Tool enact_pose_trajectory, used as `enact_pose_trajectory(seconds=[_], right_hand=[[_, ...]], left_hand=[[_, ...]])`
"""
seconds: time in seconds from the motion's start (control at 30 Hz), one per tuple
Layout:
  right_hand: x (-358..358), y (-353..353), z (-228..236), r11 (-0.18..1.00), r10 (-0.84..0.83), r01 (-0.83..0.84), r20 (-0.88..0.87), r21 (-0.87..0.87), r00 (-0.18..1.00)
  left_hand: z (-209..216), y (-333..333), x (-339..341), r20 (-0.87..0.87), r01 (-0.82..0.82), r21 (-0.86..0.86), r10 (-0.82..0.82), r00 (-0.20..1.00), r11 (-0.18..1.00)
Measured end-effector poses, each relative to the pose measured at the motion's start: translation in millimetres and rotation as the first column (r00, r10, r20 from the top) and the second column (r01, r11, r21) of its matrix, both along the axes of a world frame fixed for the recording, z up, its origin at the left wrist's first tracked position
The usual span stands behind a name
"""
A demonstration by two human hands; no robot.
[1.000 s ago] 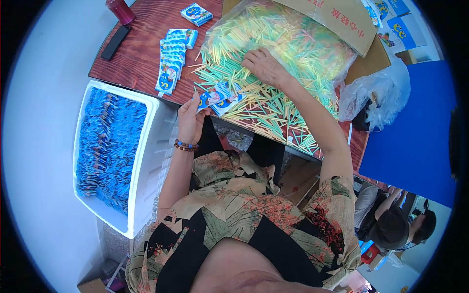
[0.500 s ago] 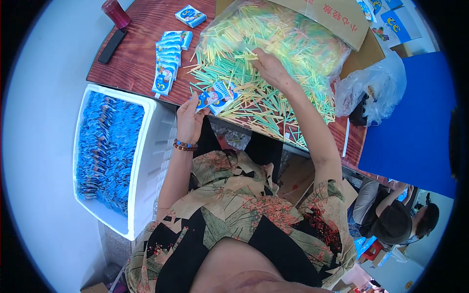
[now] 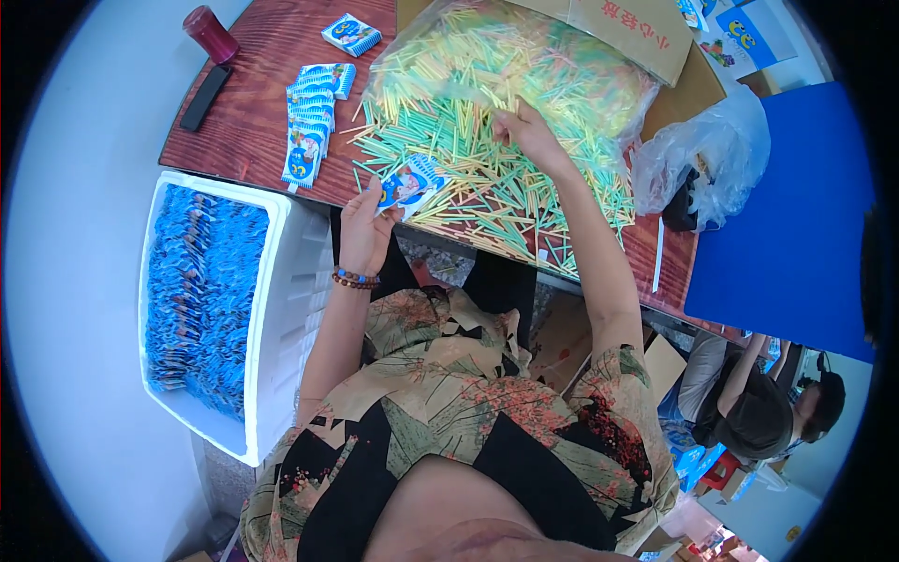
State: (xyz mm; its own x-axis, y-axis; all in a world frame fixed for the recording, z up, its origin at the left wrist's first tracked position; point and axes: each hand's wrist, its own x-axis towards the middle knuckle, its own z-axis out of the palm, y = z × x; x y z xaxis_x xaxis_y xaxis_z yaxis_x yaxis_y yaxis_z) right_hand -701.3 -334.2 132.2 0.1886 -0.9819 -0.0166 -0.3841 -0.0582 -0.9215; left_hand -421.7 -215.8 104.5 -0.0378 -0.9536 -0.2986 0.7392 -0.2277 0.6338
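Observation:
My left hand [image 3: 367, 225] is closed on a small blue-and-white packet [image 3: 412, 184] at the near edge of the table, pinching its lower left end between thumb and fingers. Loose short thin sticks [image 3: 487, 211] in yellow, green and orange lie heaped around the packet. Over the far part of the heap is my right hand [image 3: 529, 136], its fingers bent and pressed together at the sticks. What sits between those fingertips is too small and blended in to make out. Behind it, a big clear plastic bag [image 3: 581, 70] full of the same sticks lies on its side.
An overlapping row of packets [image 3: 309, 126] and a separate packet stack [image 3: 351, 35] lie left. Beyond are a dark red cup [image 3: 211, 35] and black bar [image 3: 206, 97]. A white foam box [image 3: 267, 318] holds many packets. Right are a crumpled bag [image 3: 716, 155] and blue board [image 3: 777, 225]; another person [image 3: 754, 407] sits lower right.
My right hand has moved slightly right and nearer over the heap. The sticks that showed at its fingertips no longer stand out. My left hand keeps the packet in nearly the same place.

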Motion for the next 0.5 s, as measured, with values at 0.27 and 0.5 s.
enact_pose_trajectory(seconds=[0.27,0.5], right_hand=[[7,36,11,0.978,-0.072,-0.005,0.36,0.208,0.93],[43,68,23,0.789,0.376,-0.502,0.368,0.353,0.85]], left_hand=[[13,-20,-34,-0.126,0.039,-0.037,-0.044,0.991,0.999],[40,-56,-72,-0.085,-0.014,-0.187,-0.002,0.996,0.982]])
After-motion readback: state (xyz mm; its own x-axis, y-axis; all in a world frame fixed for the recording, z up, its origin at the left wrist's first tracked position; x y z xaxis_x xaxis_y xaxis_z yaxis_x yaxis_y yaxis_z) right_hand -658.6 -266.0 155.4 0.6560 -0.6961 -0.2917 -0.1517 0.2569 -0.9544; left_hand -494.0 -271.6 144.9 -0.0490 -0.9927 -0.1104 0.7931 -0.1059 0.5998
